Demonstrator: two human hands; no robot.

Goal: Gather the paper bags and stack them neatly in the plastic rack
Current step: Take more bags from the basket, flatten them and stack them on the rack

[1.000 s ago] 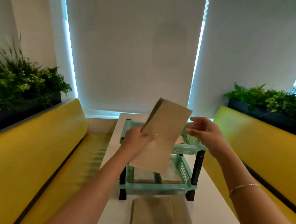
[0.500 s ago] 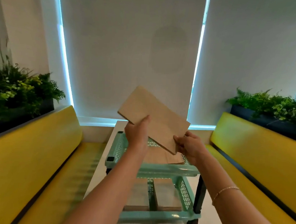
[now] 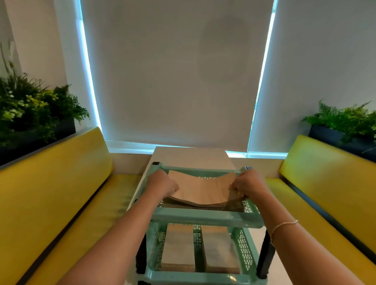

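A mint-green plastic rack [image 3: 206,218] with black legs stands on the white table. In its top tier lies a bundle of brown paper bags [image 3: 201,190], sagging in the middle, on top of more bags. My left hand [image 3: 161,182] grips the bundle's left end and my right hand [image 3: 247,184] grips its right end, both with curled fingers. The lower tier holds two neat stacks of bags [image 3: 179,247] side by side.
The white table [image 3: 190,156] runs to the window wall between two yellow benches [image 3: 47,191]. Planters with green plants [image 3: 26,112] sit behind each bench back. More brown paper shows under the rack at the bottom edge.
The bags were held up tilted in the air; both hands have brought them down flat into the rack's top tier. The view moved closer to the rack.
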